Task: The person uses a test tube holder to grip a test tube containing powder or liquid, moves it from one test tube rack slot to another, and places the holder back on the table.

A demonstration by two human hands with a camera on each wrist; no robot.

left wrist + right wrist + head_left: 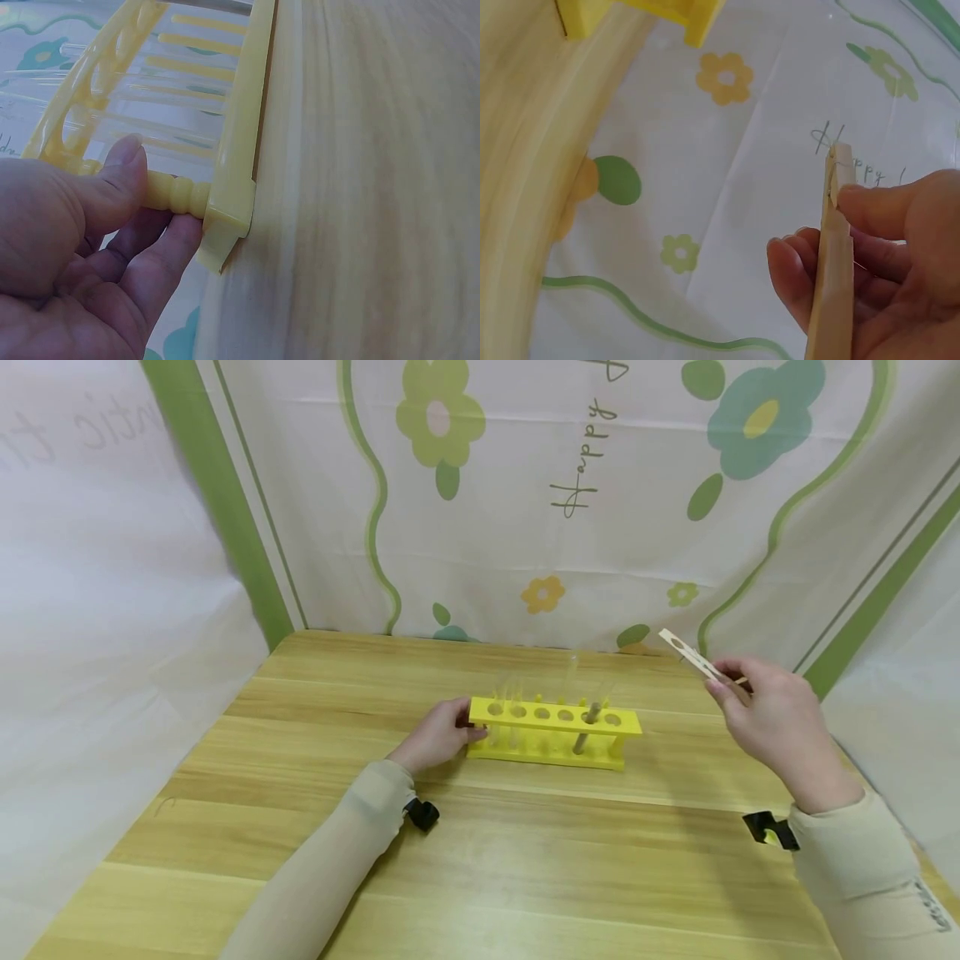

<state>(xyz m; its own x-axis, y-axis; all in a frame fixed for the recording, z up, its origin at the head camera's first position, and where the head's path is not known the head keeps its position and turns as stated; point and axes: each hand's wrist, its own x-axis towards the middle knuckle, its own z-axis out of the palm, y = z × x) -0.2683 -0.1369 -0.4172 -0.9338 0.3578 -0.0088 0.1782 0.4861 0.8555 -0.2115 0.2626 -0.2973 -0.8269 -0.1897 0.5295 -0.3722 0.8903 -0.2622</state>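
Note:
A yellow test tube rack (pixel 555 726) stands on the wooden table with several clear glass test tubes (pixel 573 670) in it. Toward its right end, one tube has a dark grey section (pixel 581 743). My left hand (pixel 437 737) grips the rack's left end; in the left wrist view, thumb and fingers pinch the yellow end post (pixel 176 193). Raised to the right of the rack, my right hand (pixel 776 722) holds a wooden test tube clamp (pixel 690 653) that points up and left. The right wrist view shows the thumb pressing the clamp (pixel 836 277) near its wire spring.
The wooden table (pixel 480 860) reaches back to a white cloth (pixel 495 543) printed with flowers and lettering. Similar cloth hangs at both sides. A small black device (pixel 423 814) sits at the left wrist, another (pixel 765 828) at the right.

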